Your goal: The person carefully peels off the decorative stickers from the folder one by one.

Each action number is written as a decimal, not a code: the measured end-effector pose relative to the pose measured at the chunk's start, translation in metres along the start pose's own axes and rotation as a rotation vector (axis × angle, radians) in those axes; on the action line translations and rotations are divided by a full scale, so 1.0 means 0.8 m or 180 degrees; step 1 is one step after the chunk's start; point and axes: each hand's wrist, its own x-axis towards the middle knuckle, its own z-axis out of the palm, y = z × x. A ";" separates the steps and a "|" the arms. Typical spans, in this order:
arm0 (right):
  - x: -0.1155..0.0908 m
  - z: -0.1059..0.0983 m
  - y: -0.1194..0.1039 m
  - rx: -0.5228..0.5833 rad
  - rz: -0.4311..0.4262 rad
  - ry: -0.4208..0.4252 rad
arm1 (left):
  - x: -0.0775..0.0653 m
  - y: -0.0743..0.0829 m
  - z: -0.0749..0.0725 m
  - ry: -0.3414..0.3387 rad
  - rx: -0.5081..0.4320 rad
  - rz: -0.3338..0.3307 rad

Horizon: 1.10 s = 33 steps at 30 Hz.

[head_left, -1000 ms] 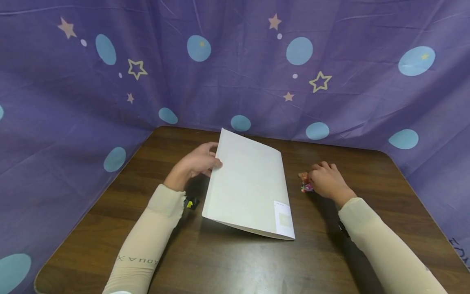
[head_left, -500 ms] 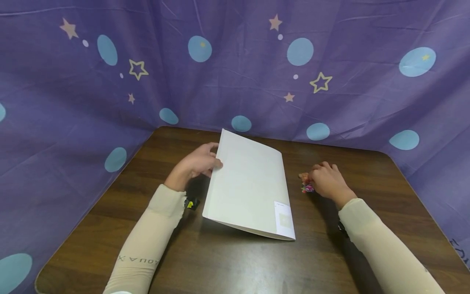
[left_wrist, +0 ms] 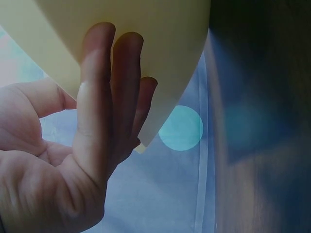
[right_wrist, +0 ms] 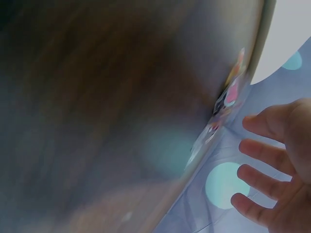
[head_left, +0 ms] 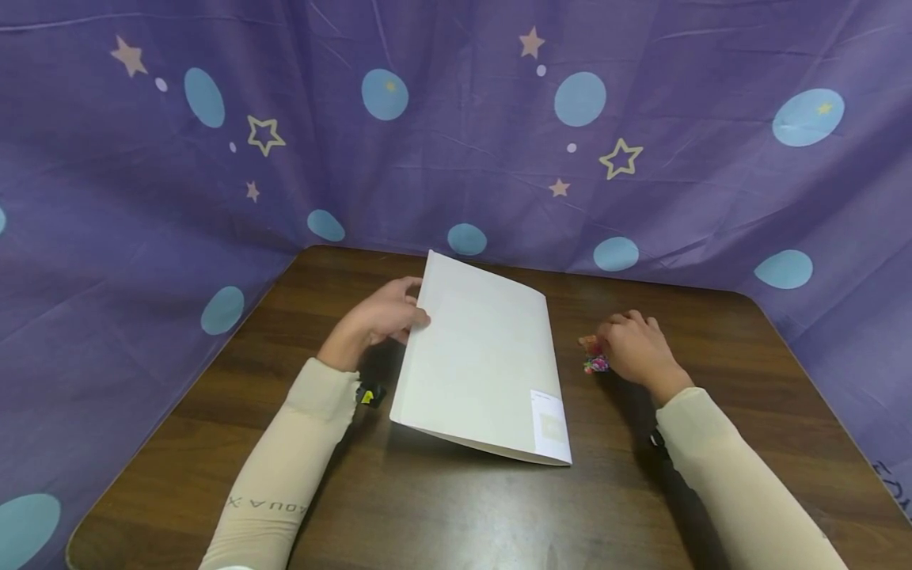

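A white folder point(head_left: 484, 356) with a printed label point(head_left: 549, 423) at its near right corner is tilted, its left edge raised off the table. My left hand point(head_left: 388, 309) grips that edge, thumb on top. In the left wrist view, the fingers point(left_wrist: 95, 97) of my left hand lie against the folder's underside point(left_wrist: 160, 53). To the right, my right hand point(head_left: 634, 348) hovers over small, flat, colourful pieces point(head_left: 595, 362) that look like glossy stickers. The right wrist view has the fingers point(right_wrist: 262, 179) spread and apart from the colourful pieces point(right_wrist: 218, 109), holding nothing. My right hand partly hides them in the head view.
The dark wooden table point(head_left: 456, 507) has rounded corners and carries the folder and the colourful pieces. A purple curtain point(head_left: 463, 158) with stars and blue ovals hangs behind it and along its sides.
Almost nothing differs. My right hand has shifted very slightly above the colourful pieces, while my left hand keeps the folder at the same tilt.
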 end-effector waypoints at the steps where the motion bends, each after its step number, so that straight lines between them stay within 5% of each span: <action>1: 0.001 0.000 -0.002 0.0024 0.0012 0.0012 | 0.000 0.000 0.000 0.0004 0.0005 -0.0005; 11: 0.009 0.002 -0.028 0.0229 -0.0003 0.0033 | 0.007 -0.005 0.000 0.0163 0.0186 -0.0106; 17: 0.015 -0.004 -0.045 0.0394 -0.0149 0.0043 | 0.009 -0.010 0.000 0.0365 0.0563 -0.0109; 22: 0.019 -0.011 -0.061 0.0680 -0.0318 -0.0200 | 0.010 -0.013 0.001 0.0461 0.1091 -0.0220; 28: 0.021 -0.014 -0.075 0.0986 -0.0421 -0.0565 | 0.010 -0.016 0.005 0.0331 0.1450 -0.0494; 33: 0.023 -0.015 -0.083 0.1119 -0.0537 -0.0699 | 0.010 -0.019 0.007 0.0238 0.1704 -0.0509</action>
